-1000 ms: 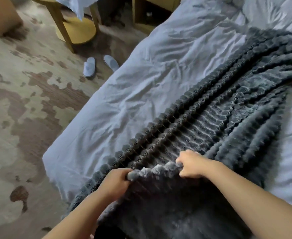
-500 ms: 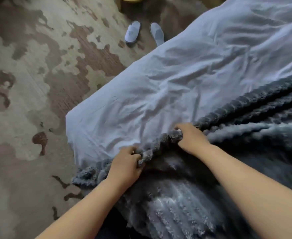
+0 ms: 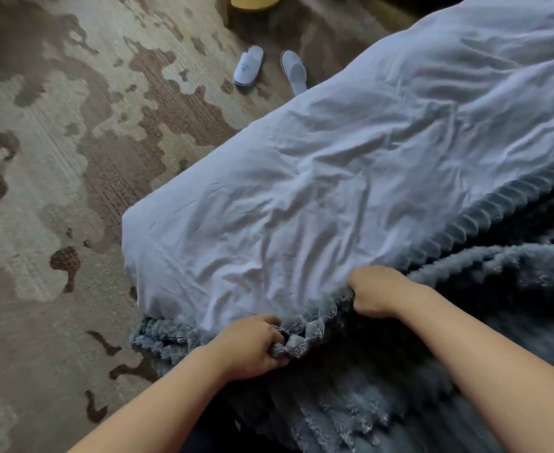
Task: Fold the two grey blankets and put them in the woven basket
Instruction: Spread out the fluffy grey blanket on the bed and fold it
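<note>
A dark grey ribbed fleece blanket (image 3: pixel 484 289) lies bunched over the near right part of a bed with a white sheet (image 3: pixel 350 178). Its edge runs along the bed's near corner and part hangs down toward the floor. My left hand (image 3: pixel 252 346) is shut on the blanket's edge at the bed's front. Further right along the same edge, my right hand (image 3: pixel 377 291) also grips it. Only one blanket can be made out, and the woven basket is not in view.
Patterned brown and beige carpet (image 3: pixel 56 158) fills the left. Two white slippers (image 3: pixel 248 65) (image 3: pixel 293 71) lie on the floor beyond the bed corner. A yellow wooden table base (image 3: pixel 252 0) shows at the top edge.
Both hands have dragged the blanket's edge toward me and to the bed's near corner. The blanket has bunched to the right, uncovering more white sheet. The view has tilted down.
</note>
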